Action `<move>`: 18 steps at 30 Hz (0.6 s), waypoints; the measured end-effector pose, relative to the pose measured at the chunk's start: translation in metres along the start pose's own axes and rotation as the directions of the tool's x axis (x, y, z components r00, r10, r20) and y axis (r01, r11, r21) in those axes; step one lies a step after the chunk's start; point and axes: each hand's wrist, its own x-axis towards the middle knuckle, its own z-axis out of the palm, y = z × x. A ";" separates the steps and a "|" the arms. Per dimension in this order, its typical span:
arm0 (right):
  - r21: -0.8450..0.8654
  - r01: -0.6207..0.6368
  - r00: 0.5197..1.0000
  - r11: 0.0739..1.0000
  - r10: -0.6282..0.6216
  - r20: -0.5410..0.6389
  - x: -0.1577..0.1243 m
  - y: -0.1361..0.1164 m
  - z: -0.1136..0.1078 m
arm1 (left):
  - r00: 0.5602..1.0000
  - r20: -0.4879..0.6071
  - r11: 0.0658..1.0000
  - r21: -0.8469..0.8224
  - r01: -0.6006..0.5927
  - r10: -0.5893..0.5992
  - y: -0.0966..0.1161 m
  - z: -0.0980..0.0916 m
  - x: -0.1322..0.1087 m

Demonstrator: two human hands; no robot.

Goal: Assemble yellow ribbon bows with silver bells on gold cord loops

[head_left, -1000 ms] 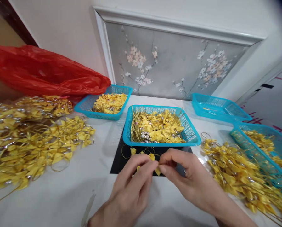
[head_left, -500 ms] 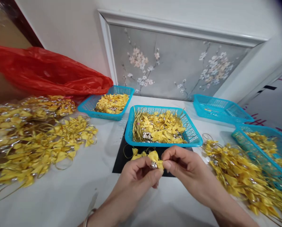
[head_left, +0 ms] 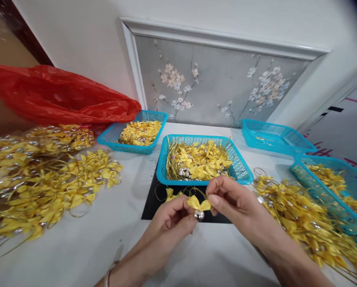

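My left hand [head_left: 174,219] pinches a small yellow ribbon bow [head_left: 198,204] between thumb and fingers, and a silver jingle bell [head_left: 199,215] hangs below its knot. Just right of the bow, my right hand [head_left: 228,199] has thumb and forefinger pressed together. A thin gold cord [head_left: 201,191] arches behind the bow to those right fingertips, though the exact grip is partly hidden. Behind my left fingers, another yellow bow [head_left: 170,194] with a cord loop lies on a black mat [head_left: 151,207].
A blue basket [head_left: 205,182] of bows and bells stands just beyond my hands. Loose bow piles lie left [head_left: 61,191] and right [head_left: 301,219]. More blue baskets stand back left [head_left: 127,148], back right [head_left: 277,148] and right [head_left: 328,191]. A red plastic bag [head_left: 61,95] sits back left.
The bow has turned, so its two loops spread and the bell hangs clearly below. My right fingertips have come off the bow's right side and moved slightly up and right.
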 end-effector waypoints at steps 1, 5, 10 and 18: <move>0.047 -0.025 0.999 0.999 0.023 0.033 0.001 0.000 0.001 | 1.000 -0.017 1.000 0.021 -0.003 0.003 0.001 0.001 0.000; 0.160 -0.104 0.991 0.982 0.088 0.101 0.004 0.000 0.007 | 0.999 -0.027 0.997 0.079 -0.022 0.024 0.002 0.003 0.001; 0.143 -0.103 0.994 0.984 0.095 0.059 0.004 0.001 0.011 | 0.996 -0.029 0.996 -0.034 -0.081 0.080 -0.002 0.000 0.001; -0.093 -0.004 1.000 0.996 0.004 0.004 0.001 0.006 0.014 | 0.965 -0.218 0.989 0.069 -0.131 0.143 -0.003 -0.002 0.003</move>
